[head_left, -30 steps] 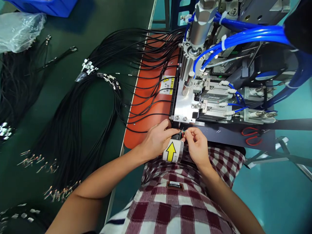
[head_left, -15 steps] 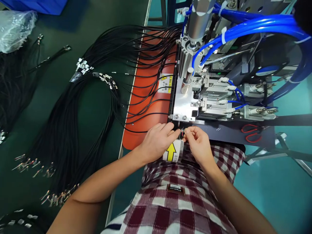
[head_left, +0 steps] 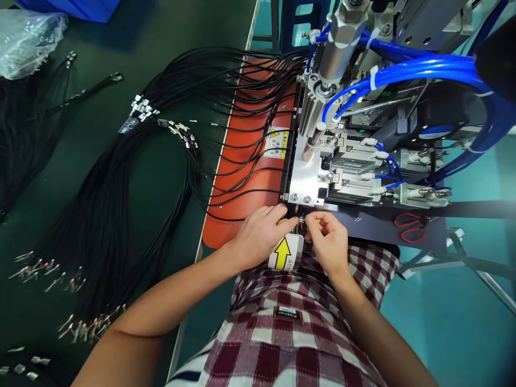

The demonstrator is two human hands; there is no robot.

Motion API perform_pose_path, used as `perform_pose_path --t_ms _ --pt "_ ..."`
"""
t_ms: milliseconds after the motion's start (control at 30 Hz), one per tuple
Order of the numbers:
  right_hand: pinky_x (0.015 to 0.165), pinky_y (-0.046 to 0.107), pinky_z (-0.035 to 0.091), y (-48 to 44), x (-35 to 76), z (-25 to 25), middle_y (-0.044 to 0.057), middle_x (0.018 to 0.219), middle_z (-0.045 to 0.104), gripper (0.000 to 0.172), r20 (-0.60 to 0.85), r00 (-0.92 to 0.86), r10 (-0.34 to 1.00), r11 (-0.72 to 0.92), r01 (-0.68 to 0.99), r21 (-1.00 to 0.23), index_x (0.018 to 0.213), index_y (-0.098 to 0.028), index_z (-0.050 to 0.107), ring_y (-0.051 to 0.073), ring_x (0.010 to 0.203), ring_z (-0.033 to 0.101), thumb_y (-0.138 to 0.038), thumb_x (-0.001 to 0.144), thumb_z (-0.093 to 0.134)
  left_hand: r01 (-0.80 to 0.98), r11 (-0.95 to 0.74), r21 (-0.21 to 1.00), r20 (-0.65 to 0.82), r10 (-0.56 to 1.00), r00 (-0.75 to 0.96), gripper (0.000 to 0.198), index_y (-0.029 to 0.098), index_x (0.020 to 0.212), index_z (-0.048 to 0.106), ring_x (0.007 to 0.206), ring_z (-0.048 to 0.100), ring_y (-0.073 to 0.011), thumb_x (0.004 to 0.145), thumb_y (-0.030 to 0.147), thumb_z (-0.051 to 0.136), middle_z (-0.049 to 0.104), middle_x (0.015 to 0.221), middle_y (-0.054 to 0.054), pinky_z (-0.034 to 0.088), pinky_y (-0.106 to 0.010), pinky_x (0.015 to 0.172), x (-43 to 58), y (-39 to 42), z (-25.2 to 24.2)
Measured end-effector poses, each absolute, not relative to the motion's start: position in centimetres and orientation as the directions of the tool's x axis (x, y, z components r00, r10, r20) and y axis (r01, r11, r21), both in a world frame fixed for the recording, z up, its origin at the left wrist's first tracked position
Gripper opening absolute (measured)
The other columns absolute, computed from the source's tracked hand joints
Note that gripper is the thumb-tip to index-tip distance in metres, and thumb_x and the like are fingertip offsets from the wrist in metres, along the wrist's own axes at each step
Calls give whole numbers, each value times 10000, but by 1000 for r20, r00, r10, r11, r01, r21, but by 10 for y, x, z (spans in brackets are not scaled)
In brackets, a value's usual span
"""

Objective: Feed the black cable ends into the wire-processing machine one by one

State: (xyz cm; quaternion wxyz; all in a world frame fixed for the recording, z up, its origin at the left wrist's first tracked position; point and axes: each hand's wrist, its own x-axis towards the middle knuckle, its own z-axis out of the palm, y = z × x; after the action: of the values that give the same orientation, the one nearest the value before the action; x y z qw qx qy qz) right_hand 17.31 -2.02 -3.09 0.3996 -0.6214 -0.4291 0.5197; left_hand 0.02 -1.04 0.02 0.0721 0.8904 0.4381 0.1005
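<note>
My left hand (head_left: 262, 236) is closed at the machine's front edge, its thumb and index finger pinching the end of a black cable (head_left: 226, 219) that runs in from the left. Short wire ends (head_left: 301, 220), one of them red, show between my two hands. On their right side my right hand (head_left: 328, 242) is closed in a pinch, fingertips at these wires. Just below the fingers lies a white label with a yellow arrow (head_left: 282, 253). Above my hands stands the machine's metal plate (head_left: 303, 180), with several black cables entering its left side.
An orange-red sloped panel (head_left: 242, 177) carries the cables. Large black cable bundles (head_left: 108, 199) lie on the dark green table (head_left: 161, 32) at left. Red-handled scissors (head_left: 411, 227) rest to the right. Blue air hoses (head_left: 427, 67) arch above the machine. A clear plastic bag (head_left: 32, 43) is far left.
The camera view has shifted slightly. Both hands stay at the same spot by the machine edge; the right fingertips have drawn slightly away from the left, leaving the wires a bit more visible.
</note>
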Motion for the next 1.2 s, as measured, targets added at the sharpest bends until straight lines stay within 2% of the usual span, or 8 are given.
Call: perform_pose_path --t_ms 200,433,633,800,1200 --pt "485 242 385 -18 176 -38 -46 512 528 207 -457 5 890 -456 -27 -889 787 -173 570 110 457 477 -374 823 606 766 -603 223 109 796 595 284 190 1106 648 742 526 -187 948 230 415 557 852 -65 441 -291 662 0 -10 -1" --pt "495 239 397 -21 187 -34 -41 576 545 212 -401 81 912 -403 4 -915 828 -171 606 105 483 504 -378 809 647 767 -591 249 113 804 584 296 197 1138 638 761 531 -185 950 230 412 561 879 -71 452 -291 678 -1 -12 -3" --pt "492 256 420 -16 187 -31 -37 580 543 238 -436 10 900 -436 -28 -900 812 -164 652 111 475 502 -400 782 665 768 -584 264 86 807 584 309 199 1139 640 753 533 -186 954 232 395 559 867 -69 459 -295 665 -1 -11 -2" --pt "487 245 395 -13 187 -34 -45 547 531 235 -471 -77 879 -476 -73 -877 774 -162 654 102 464 486 -395 772 686 746 -606 278 119 792 599 323 174 1121 649 740 539 -188 953 217 377 563 855 -76 467 -294 643 -1 -10 0" --pt "511 260 440 -13 191 -30 -34 551 545 212 -460 -49 886 -462 -18 -887 779 -169 641 117 483 504 -378 775 675 743 -591 315 142 803 579 345 173 1087 666 735 548 -189 963 246 353 572 840 -84 476 -294 639 -1 -9 -1"
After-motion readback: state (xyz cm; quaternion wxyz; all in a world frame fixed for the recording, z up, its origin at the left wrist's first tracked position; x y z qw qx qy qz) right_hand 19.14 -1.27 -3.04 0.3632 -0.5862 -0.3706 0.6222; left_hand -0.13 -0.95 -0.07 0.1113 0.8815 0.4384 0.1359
